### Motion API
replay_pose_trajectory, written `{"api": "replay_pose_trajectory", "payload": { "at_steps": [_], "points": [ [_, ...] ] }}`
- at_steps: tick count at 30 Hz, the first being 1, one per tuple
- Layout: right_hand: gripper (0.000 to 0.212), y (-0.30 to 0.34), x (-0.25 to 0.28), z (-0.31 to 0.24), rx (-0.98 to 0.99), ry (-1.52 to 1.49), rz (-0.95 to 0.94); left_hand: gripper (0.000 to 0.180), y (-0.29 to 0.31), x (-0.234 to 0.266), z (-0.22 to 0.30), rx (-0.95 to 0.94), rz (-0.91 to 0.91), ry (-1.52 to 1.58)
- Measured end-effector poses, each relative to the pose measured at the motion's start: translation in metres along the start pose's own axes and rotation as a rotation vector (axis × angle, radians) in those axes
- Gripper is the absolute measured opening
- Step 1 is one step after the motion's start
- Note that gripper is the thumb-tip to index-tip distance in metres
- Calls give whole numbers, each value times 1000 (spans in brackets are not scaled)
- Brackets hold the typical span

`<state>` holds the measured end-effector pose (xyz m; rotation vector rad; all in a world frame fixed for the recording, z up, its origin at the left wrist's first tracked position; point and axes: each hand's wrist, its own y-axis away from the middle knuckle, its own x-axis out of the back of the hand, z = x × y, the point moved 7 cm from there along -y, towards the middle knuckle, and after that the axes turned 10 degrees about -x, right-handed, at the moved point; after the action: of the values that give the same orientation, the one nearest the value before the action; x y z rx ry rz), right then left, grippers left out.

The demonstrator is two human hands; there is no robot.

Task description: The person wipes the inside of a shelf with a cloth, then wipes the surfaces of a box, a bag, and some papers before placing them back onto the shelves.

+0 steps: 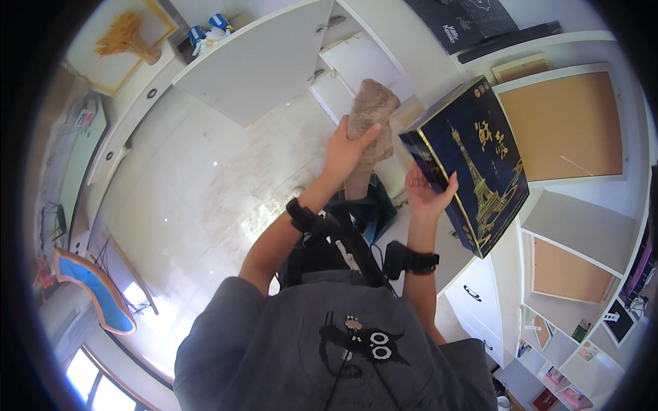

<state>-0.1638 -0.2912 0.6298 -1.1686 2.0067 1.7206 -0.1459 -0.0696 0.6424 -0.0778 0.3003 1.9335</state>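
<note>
My left hand (345, 152) is closed around a folded, fuzzy brown cloth (373, 103), its thumb pressed across the front. Part of the cloth hangs below the fingers. Just to the right, my right hand (428, 195) holds a large flat dark-blue box (483, 161) by its lower left edge, with the thumb on the front face. Gold lettering and a gold tower picture decorate that face. The box is tilted, and the fingers under it are partly hidden. Cloth and box are close together, the cloth near the box's upper left corner.
A white cabinet door (257, 58) stands open ahead, beside the cabinet's inside (356, 65). White shelving (582, 212) with brown back panels lines the right. Beneath my hands is a dark teal bag (375, 209). A wavy blue wood-rimmed piece (96, 291) stands left on the pale tiled floor (199, 151).
</note>
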Motion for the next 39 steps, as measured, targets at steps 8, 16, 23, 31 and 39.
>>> {"api": "replay_pose_trajectory", "payload": {
  "at_steps": [8,16,23,31,39],
  "points": [
    [75,32,28,-1,-22,25,112,57,5,-55,23,-20,-85,-336],
    [82,29,43,-11,-47,-6,136,57,-41,-92,22,-144,-207,-481],
    [79,28,62,-16,-67,25,127,61,-113,-168,25,-283,-370,-567],
    [72,28,57,-21,-142,110,61,66,-179,-222,25,-336,-378,-560],
    [55,26,64,-18,-165,-2,15,66,-107,-149,-13,-159,-578,-429]
  ]
}}
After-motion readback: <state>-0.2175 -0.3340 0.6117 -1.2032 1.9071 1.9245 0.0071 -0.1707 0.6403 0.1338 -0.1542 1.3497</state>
